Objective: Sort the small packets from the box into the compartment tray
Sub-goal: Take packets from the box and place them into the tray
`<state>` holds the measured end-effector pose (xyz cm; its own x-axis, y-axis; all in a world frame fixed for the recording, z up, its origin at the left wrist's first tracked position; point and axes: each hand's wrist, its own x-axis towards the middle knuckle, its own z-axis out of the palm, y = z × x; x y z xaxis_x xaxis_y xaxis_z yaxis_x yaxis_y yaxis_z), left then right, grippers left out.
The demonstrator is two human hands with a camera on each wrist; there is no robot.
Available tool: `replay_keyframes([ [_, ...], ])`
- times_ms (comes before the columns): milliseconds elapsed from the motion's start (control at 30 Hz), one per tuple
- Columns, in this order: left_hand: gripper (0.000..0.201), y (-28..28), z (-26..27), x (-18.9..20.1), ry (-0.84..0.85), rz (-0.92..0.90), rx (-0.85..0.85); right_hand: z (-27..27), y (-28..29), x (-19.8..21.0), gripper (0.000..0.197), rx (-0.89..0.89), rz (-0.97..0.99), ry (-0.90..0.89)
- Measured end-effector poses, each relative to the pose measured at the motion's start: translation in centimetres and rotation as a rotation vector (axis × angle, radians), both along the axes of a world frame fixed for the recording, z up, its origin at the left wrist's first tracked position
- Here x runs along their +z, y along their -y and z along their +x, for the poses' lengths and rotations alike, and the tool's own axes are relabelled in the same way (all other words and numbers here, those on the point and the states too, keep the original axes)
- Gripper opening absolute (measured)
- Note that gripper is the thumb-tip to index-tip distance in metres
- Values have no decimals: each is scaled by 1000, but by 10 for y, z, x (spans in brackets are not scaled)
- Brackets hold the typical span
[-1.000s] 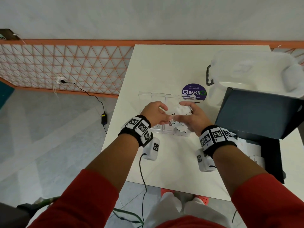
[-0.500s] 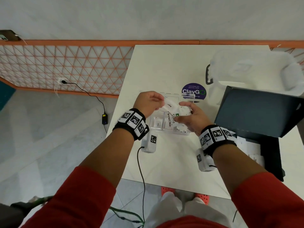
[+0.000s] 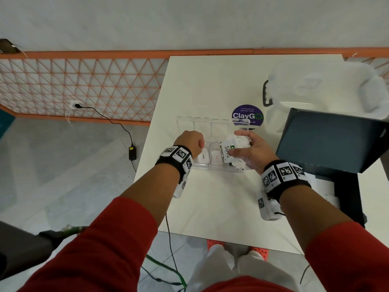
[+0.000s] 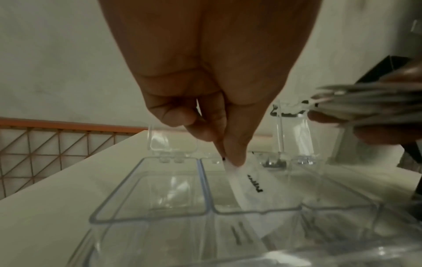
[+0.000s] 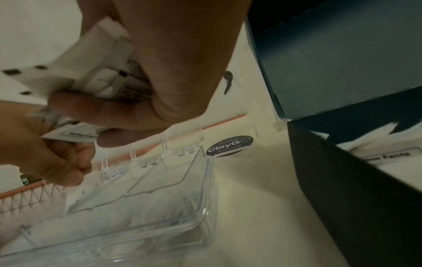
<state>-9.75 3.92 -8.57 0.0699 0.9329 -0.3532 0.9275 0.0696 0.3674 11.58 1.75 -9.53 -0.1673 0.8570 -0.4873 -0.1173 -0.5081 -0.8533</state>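
White table (image 3: 221,207) bearing a clear compartment tray (image 3: 210,165), dark box (image 3: 336,144) right, round ClayGo sticker (image 3: 247,116) and translucent tub (image 3: 326,85) far right.

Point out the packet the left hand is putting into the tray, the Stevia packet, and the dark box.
white packet (image 4: 245,187): left wrist view, on its printed face, pinched by the left hand (image 4: 212,75).
Stevia packet (image 3: 228,151): head view, on the label, held in the right hand (image 3: 251,152).
dark box (image 3: 330,140): head view, on its raised lid.

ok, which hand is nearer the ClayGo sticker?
Right. The right hand, gripping a stack of packets, sits just in front of the ClayGo sticker. The left hand is farther off to the left, pinching a packet into the tray.
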Motion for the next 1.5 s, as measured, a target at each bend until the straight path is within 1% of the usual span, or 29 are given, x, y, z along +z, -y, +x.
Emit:
replay_keyframes([
  [167,26,-4,3,-5,-105,-42,-79,4,-2,5,55,-18,17,-33],
  [267,27,-7,6,-4,-168,-52,-134,5,-4,4,55,-20,21,-33],
  [367,26,-6,8,-6,-250,-122,-216,1,-7,4,55,-4,24,-34],
  [433,25,-5,8,-9,-269,-142,-235,-2,-9,4,55,0,26,-32],
  [500,24,-3,6,-9,-264,-102,-220,-3,-9,6,55,4,32,-26],
  [567,26,-2,2,-6,-181,-17,-167,-4,-10,7,55,8,38,-31],
  [600,25,-3,0,-3,-93,22,-121,-5,-10,7,55,9,40,-32],
  [700,17,0,-5,12,308,51,28,-6,-9,9,55,7,41,-36],
  [733,13,1,-4,18,421,46,54,-6,-9,8,55,11,43,-32],
  [767,12,1,-3,23,493,44,63,-6,-8,9,55,23,44,-19],
  [833,21,-1,3,29,544,26,47,-7,-6,9,55,55,43,22],
  [900,28,-2,11,29,539,0,27,-8,-5,9,56,77,40,38],
  [1067,29,-3,23,26,533,-18,34,-6,-4,11,58,20,45,-95],
  [1100,29,-3,25,26,548,-16,51,-4,-4,11,58,5,45,-93],
  [1200,29,-3,31,31,624,-7,103,3,-2,10,58,-37,53,3],
  [1267,29,-2,34,34,667,-9,139,7,-2,12,57,-56,55,32],
  [1500,16,6,47,39,868,-47,355,24,2,21,53,-124,99,-4],
])
